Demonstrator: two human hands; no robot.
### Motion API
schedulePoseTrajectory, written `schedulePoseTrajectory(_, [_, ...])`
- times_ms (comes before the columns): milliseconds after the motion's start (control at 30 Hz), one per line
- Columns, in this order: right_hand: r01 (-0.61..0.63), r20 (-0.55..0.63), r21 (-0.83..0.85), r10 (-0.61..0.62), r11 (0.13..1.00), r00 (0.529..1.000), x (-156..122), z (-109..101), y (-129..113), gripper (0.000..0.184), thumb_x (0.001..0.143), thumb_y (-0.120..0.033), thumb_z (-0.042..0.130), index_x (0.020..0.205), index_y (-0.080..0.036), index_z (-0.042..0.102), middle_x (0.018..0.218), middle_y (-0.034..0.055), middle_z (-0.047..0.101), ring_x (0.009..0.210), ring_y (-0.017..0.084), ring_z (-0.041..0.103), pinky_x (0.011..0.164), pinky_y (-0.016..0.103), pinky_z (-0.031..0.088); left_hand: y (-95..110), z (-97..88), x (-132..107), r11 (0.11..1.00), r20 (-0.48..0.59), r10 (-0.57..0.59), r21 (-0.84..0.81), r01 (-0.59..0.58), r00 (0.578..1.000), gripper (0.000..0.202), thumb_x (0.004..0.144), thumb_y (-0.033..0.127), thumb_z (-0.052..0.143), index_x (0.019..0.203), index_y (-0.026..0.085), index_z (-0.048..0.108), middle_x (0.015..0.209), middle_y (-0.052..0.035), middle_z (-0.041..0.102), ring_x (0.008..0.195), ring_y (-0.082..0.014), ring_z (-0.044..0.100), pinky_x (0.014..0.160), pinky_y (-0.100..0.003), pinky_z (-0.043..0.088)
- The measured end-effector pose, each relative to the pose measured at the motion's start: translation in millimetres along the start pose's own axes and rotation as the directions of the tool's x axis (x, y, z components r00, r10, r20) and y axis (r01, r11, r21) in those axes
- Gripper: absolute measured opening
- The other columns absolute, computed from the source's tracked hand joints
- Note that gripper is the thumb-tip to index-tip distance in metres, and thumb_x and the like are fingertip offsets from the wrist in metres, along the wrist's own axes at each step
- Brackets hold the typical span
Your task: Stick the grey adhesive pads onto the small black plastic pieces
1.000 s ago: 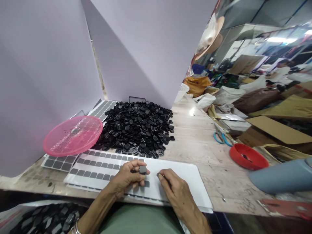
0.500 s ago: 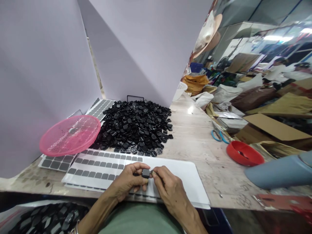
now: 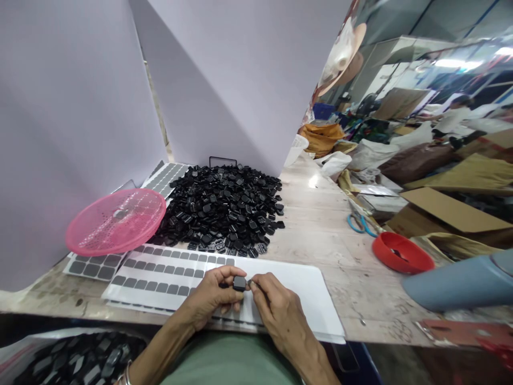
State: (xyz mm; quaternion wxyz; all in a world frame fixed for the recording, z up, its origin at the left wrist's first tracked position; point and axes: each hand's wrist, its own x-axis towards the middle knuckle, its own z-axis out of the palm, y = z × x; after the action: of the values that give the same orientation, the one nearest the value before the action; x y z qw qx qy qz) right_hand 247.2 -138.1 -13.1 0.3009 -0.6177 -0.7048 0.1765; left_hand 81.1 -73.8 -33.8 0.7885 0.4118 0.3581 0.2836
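My left hand (image 3: 212, 294) is closed on a small black square plastic piece (image 3: 239, 283), pinched between thumb and fingers with its flat face up. Beside it, my right hand (image 3: 282, 307) is closed in a pinch at the piece's right edge. Something tiny and dark shows at those fingertips, too small to name. Both hands are over a white sheet (image 3: 304, 289) with rows of grey rounded-square stickers (image 3: 161, 289) on its left part. Behind the sheet rises a big heap of similar black plastic pieces (image 3: 224, 203).
A pink perforated basket (image 3: 116, 224) sits at left, partly over other sticker sheets (image 3: 94, 267). To the right are blue-handled scissors (image 3: 360, 223), a red bowl (image 3: 401, 254) and a grey-blue cylinder (image 3: 452, 280). Below left, a bag (image 3: 72, 358) holds more black pieces. A pale partition (image 3: 224, 80) stands behind.
The black piece has tilted very slightly in my left hand. Otherwise both hands keep nearly the same place and grip.
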Motion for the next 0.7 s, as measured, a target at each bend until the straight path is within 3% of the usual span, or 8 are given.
schedulePoseTrajectory(267, [-0.035,0.032,0.022,0.035,0.999,0.999,1,1,2,0.02,0.097,-0.024,0.037,0.089,-0.023,0.055,0.085,0.0019,0.06,0.075,0.018,0.058,0.068,0.029,0.042,0,2.2,1,0.973,-0.005,0.049,0.227,-0.046,0.999,0.04,0.065,0.019,0.071,0.103,0.015,0.061,0.058,0.0074,0.049,0.045,-0.009,0.054,0.04,-0.018,0.032])
schedulePoseTrajectory(367, [-0.045,0.042,0.029,0.044,0.999,0.998,1,1,3,0.02,0.097,-0.026,0.037,0.089,-0.022,0.055,0.085,0.0022,0.06,0.074,0.018,0.058,0.067,0.028,0.042,2,5.4,-3,0.929,0.0,0.095,0.358,-0.089,0.995,0.035,0.069,0.018,0.064,0.104,0.015,0.061,0.057,0.0072,0.051,0.043,-0.0061,0.044,0.043,-0.02,0.031])
schedulePoseTrajectory(500, [-0.06,0.056,0.068,0.057,0.996,0.997,3,1,5,0.021,0.096,-0.028,0.038,0.085,-0.022,0.056,0.082,0.0021,0.061,0.073,0.018,0.057,0.064,0.027,0.039,4,9.7,-8,0.851,0.004,0.171,0.504,-0.15,0.985,0.031,0.071,0.014,0.058,0.102,0.018,0.064,0.062,0.0064,0.051,0.055,-0.0079,0.043,0.053,-0.022,0.034])
schedulePoseTrajectory(700, [-0.12,0.075,0.196,0.107,0.973,0.991,5,5,10,0.021,0.091,-0.031,0.046,0.073,-0.02,0.051,0.063,-0.003,0.05,0.059,0.014,0.046,0.055,0.024,0.032,2,12.1,-10,0.805,0.026,0.21,0.562,-0.188,0.977,0.029,0.07,0.011,0.053,0.095,0.02,0.065,0.064,0.0064,0.05,0.058,-0.0088,0.04,0.054,-0.022,0.03])
